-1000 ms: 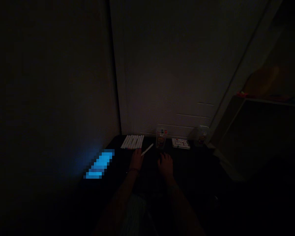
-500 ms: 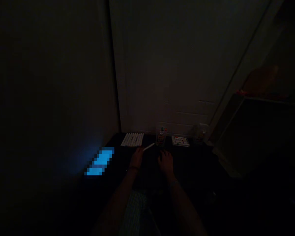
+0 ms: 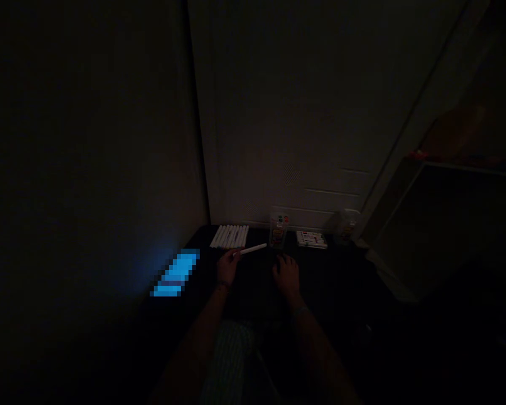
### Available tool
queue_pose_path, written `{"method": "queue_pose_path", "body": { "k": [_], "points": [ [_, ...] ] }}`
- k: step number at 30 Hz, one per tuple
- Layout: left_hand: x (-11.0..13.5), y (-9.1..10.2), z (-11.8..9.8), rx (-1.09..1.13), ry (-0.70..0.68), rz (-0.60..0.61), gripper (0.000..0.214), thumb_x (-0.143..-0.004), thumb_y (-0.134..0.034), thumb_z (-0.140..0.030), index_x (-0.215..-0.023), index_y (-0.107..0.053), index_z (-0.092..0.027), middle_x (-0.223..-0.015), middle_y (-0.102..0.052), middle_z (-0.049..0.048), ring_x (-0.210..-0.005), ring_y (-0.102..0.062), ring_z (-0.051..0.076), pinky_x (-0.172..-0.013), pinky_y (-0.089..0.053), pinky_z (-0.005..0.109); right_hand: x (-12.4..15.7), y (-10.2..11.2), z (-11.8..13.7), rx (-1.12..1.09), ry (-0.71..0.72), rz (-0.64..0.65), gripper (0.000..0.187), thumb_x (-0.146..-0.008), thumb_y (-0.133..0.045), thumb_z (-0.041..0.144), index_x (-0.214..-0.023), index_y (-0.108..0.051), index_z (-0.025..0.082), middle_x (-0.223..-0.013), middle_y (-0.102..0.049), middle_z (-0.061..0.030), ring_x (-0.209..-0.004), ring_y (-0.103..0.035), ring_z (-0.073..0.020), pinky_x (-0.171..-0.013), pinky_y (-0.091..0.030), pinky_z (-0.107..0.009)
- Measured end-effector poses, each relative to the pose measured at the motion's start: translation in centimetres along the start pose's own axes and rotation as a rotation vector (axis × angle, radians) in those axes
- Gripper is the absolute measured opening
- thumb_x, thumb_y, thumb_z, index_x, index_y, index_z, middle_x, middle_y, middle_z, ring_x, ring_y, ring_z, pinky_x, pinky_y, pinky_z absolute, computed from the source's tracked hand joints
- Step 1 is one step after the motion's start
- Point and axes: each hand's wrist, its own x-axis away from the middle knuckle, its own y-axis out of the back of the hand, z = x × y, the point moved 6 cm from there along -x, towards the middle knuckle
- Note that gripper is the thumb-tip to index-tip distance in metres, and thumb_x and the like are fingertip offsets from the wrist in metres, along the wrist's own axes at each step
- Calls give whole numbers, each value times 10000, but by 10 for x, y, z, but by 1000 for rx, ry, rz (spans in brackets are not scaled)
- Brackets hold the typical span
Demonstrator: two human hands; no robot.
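- Dimly, a patterned cloth (image 3: 230,363) is showing nearest, below the dark table (image 3: 333,284); its front edge is melting into shadow, so a hand could be misjudging where the surface stops.
- Just beyond, the right hand (image 3: 287,274) is resting palm down, fingers loosely spread, gripping nothing visible; its underside is staying hidden.
- Beside it, the left hand (image 3: 226,269) is pinching one end of a white marker (image 3: 253,248); a light end grip could be letting it pivot or slip and roll.
- Off to the left, a blurred blue glow (image 3: 177,274) is lying near the wall side, limiting leftward room; between the hands, dark tabletop is leaving space for small moves.
- Farther back, the marker's free tip is pointing at a clear upright case (image 3: 278,230), just beside it; a rightward swing could be knocking the case over.
- Along the back edge, a row of white markers (image 3: 230,237), a flat marker bundle (image 3: 312,240) and another clear case (image 3: 348,226) are sitting close against the pale panel (image 3: 295,124), which is blocking reach beyond.
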Motion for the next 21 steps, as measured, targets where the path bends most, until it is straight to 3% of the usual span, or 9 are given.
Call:
{"method": "queue_pose_path", "body": {
  "k": [8, 11, 15, 21],
  "points": [
    [3, -6, -8, 25, 17, 92, 437, -634, -561, -524, -802, -630, -127, -618, -609, 7, -590, -548, 113, -529, -409, 199, -3, 10, 3, -109, -9, 85, 454, -810, -352, 542, -1119, -534, 264, -1176, -501, -46, -1114, -375, -211, -914, -244, -357],
    [3, -11, -5, -13, 9, 135, 424, -646, -553, -518, -802, -630, -131, -616, -610, 7, -587, -551, 118, -534, -414, 208, -3, 14, 3, -170, 4, 96, 420, -841, -306, 517, -1099, -539, 282, -1110, -548, -24, -1075, -414, -190, -904, -253, -336],
    [5, -16, -7, -44, -61, 190, 386, -678, -540, -477, -875, -621, -156, -786, -652, 27, -712, -589, 144, -626, -445, 232, -4, 12, -1, -148, 0, 110, 392, -890, -244, 426, -1072, -550, 261, -1065, -569, -30, -1028, -445, -173, -874, -274, -313],
    [7, -15, -16, -92, -128, 195, 330, -697, -533, -432, -887, -621, -176, -869, -654, 27, -801, -592, 162, -711, -452, 262, -6, 3, -4, -53, 5, 93, 352, -898, -262, 364, -1126, -511, 267, -1171, -497, -46, -1075, -400, -179, -860, -287, -317]
  ]
}}
